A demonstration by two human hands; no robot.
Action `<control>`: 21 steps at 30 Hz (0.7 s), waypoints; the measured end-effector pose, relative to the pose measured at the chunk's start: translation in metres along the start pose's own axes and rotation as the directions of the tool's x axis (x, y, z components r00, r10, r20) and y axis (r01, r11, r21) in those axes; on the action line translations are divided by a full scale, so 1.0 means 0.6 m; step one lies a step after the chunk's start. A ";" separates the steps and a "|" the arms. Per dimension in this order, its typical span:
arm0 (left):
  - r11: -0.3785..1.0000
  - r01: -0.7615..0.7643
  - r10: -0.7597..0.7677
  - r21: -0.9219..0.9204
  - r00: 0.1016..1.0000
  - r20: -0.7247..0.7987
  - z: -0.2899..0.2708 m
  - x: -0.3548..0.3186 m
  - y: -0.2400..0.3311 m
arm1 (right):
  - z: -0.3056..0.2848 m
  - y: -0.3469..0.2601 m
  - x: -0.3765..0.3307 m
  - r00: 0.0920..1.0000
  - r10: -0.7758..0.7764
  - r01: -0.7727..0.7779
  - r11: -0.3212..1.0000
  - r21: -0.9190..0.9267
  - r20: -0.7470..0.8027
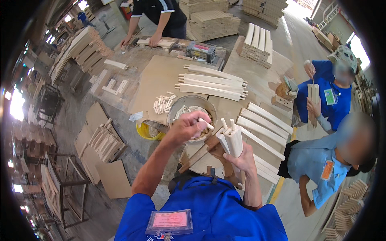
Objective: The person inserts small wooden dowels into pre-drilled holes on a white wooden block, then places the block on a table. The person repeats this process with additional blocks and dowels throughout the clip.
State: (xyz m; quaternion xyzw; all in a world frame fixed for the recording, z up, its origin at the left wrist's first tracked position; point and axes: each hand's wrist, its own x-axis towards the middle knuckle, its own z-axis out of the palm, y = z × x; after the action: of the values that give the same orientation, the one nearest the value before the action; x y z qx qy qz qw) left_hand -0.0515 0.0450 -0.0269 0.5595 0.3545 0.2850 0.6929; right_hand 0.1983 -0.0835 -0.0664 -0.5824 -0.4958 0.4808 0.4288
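My left hand (189,125) pinches a short pale wooden dowel (206,123) above a round bowl (177,108) that holds several more dowels. My right hand (242,160) grips a pale wooden furniture part (233,140), held upright, with dowels sticking out of its top end. A hammer (201,153) with a wooden handle lies on the bench just below the bowl, between my two arms.
Long pale wooden parts (213,85) lie in rows behind and to the right of the bowl (265,122). Loose dowels (163,103) sit on a cardboard sheet. A yellow roll (146,130) rests at the bench edge. Three other people work nearby; stacked wood stands around.
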 end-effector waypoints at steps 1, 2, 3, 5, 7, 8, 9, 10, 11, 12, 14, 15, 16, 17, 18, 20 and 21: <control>1.000 -0.013 0.013 -0.006 1.000 0.000 0.015 -0.011 0.002 | 0.001 -0.005 0.007 1.000 -0.011 0.012 1.000 -0.024 0.029; 1.000 -0.028 0.028 -0.010 1.000 0.002 0.026 -0.018 0.003 | 0.004 -0.012 0.012 0.998 -0.024 0.026 0.999 -0.047 0.055; 0.994 -0.082 0.086 0.075 0.995 -0.048 0.037 -0.021 -0.003 | 0.006 -0.014 0.015 0.997 -0.031 0.036 0.997 -0.064 0.077; 0.953 -0.171 0.206 0.250 0.971 -0.120 0.052 -0.019 -0.013 | 0.015 -0.013 0.019 0.996 -0.035 0.039 0.998 -0.050 0.077; 0.927 -0.128 0.196 0.353 0.967 -0.164 0.046 -0.025 -0.012 | 0.020 -0.003 0.021 0.996 -0.063 0.067 0.996 -0.062 0.067; 0.908 -0.142 0.230 0.395 0.955 -0.185 0.047 -0.027 -0.010 | 0.023 0.007 0.021 0.994 -0.089 0.094 0.992 -0.080 0.059; 0.886 -0.155 0.265 0.437 0.942 -0.204 0.048 -0.028 -0.007 | 0.025 0.014 0.022 0.992 -0.115 0.120 0.988 -0.098 0.051; 0.870 -0.174 0.295 0.461 0.934 -0.204 0.051 -0.028 -0.005 | 0.024 0.019 0.022 0.992 -0.121 0.124 0.985 -0.115 0.037; 0.854 -0.188 0.321 0.486 0.924 -0.208 0.052 -0.029 -0.005 | 0.028 0.017 0.023 0.992 -0.125 0.128 0.983 -0.130 0.029; 0.836 -0.201 0.348 0.510 0.914 -0.210 0.054 -0.031 -0.005 | 0.031 0.015 0.023 0.991 -0.130 0.131 0.981 -0.144 0.021; 0.802 -0.241 0.392 0.546 0.903 -0.177 0.058 -0.038 -0.001 | 0.035 0.005 0.018 0.995 -0.096 0.098 0.976 -0.195 0.018; 0.784 -0.262 0.415 0.563 0.895 -0.161 0.059 -0.038 0.000 | 0.036 0.000 0.016 0.997 -0.082 0.083 0.971 -0.222 0.018; 0.797 -0.226 0.374 0.560 0.913 -0.163 0.056 -0.036 -0.004 | 0.037 -0.004 0.016 0.994 -0.109 0.106 0.957 -0.270 0.006; 0.851 -0.155 0.276 0.501 0.945 -0.176 0.052 -0.035 -0.008 | 0.037 -0.007 0.015 0.991 -0.136 0.128 0.940 -0.316 -0.005; 0.895 -0.079 0.175 0.439 0.968 -0.182 0.049 -0.033 -0.011 | 0.038 -0.008 0.014 0.986 -0.164 0.147 0.921 -0.361 -0.016; 0.917 -0.071 0.161 0.392 0.966 -0.201 0.054 -0.029 -0.020 | 0.040 -0.004 0.010 0.988 -0.147 0.125 0.935 -0.331 -0.041; 0.900 -0.141 0.249 0.412 0.943 -0.220 0.066 -0.028 -0.028 | 0.041 -0.001 0.009 0.989 -0.134 0.110 0.942 -0.316 -0.057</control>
State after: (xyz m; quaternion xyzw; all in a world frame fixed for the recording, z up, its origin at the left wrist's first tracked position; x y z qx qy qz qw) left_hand -0.0294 0.0054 -0.0353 0.6756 0.4358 0.3499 0.4809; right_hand 0.1743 -0.0778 -0.0710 -0.6292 -0.5835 0.3460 0.3794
